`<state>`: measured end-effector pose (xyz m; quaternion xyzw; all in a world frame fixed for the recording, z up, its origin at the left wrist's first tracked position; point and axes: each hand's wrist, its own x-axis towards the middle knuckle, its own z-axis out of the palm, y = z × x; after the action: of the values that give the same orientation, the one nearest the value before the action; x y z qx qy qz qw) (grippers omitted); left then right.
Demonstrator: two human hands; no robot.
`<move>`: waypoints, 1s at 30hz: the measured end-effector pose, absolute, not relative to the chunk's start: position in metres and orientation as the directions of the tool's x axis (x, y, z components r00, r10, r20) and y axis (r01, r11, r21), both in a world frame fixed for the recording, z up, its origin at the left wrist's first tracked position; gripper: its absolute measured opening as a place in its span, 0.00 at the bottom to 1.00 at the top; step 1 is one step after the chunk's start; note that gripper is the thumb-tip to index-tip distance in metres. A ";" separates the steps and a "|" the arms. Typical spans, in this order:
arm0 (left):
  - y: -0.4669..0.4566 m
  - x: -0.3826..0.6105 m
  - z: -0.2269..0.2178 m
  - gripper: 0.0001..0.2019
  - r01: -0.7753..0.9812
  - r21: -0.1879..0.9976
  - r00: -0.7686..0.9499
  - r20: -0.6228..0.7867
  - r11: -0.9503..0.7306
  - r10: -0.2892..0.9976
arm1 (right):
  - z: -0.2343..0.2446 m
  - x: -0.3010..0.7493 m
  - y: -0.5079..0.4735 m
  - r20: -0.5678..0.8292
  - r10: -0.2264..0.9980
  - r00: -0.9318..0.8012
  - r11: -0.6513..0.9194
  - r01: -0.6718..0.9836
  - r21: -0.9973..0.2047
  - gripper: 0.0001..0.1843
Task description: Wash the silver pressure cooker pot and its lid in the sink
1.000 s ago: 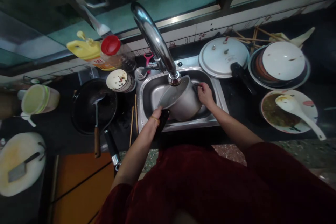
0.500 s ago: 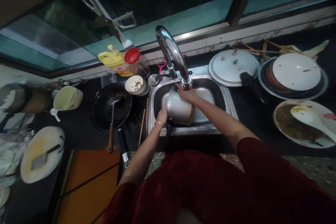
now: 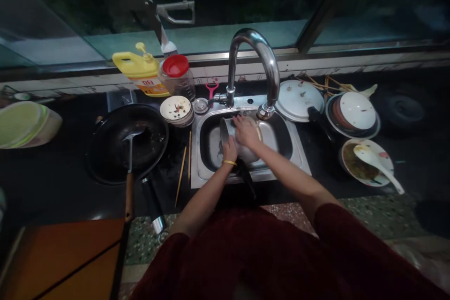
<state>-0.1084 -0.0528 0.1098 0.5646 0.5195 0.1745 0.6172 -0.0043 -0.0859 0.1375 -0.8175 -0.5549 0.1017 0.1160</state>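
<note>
A metal cooking pot lies tipped on its side in the steel sink, its mouth facing left. Its black handle points towards me over the sink's front edge. My left hand, below a yellow bracelet, is closed on the pot near its rim. Across the pot's upper side lies my right hand, fingers stretched and somewhat apart. The part of the pot beneath both hands is hidden. Above the sink curves the chrome faucet; I cannot make out any running water.
Left of the sink are chopsticks, stacked bowls and a wok with a spatula. Behind stand a yellow jug and a red-lidded jar. On the right are a pot lid, stacked dishes and a soup bowl.
The pot has turned, its handle swinging rightwards. My right hand has moved from its far side onto its upper side, and my left hand has shifted right. The camera view has shifted too.
</note>
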 end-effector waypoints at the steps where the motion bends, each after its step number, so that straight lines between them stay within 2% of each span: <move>1: -0.052 -0.108 0.110 0.21 0.391 0.885 0.410 -0.412 0.251 0.814 | 0.136 -0.013 -0.095 -0.028 0.939 0.343 -0.334 0.892 -0.304 0.29; 5: -0.050 -0.107 0.109 0.25 0.466 0.871 0.440 -0.384 0.159 0.811 | 0.131 -0.016 -0.106 -0.006 0.928 0.372 -0.359 0.892 -0.274 0.29; 9: -0.049 -0.107 0.106 0.26 0.467 0.867 0.436 -0.398 0.174 0.807 | 0.134 0.006 -0.082 -0.037 0.887 0.460 -0.454 0.856 -0.245 0.28; 14: -0.049 -0.109 0.104 0.25 0.376 0.904 0.485 -0.379 0.204 0.788 | 0.132 -0.013 -0.105 0.005 0.919 0.395 -0.381 0.888 -0.257 0.28; 19: -0.050 -0.108 0.098 0.27 0.471 0.856 0.417 -0.428 0.212 0.801 | 0.134 0.011 -0.104 -0.084 0.820 0.567 -0.567 0.780 -0.266 0.27; 25: -0.049 -0.107 0.095 0.26 0.358 0.912 0.481 -0.365 0.202 0.797 | 0.124 -0.025 -0.129 0.007 0.868 0.496 -0.472 0.829 -0.299 0.29; 30: -0.059 -0.109 0.096 0.28 0.440 0.871 0.452 -0.424 0.218 0.785 | 0.127 0.019 -0.094 -0.096 0.787 0.610 -0.605 0.731 -0.315 0.27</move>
<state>-0.1094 -0.0586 0.0960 0.6085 0.5030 0.1446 0.5964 0.0190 -0.0937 0.1270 -0.8887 -0.4270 0.1132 0.1231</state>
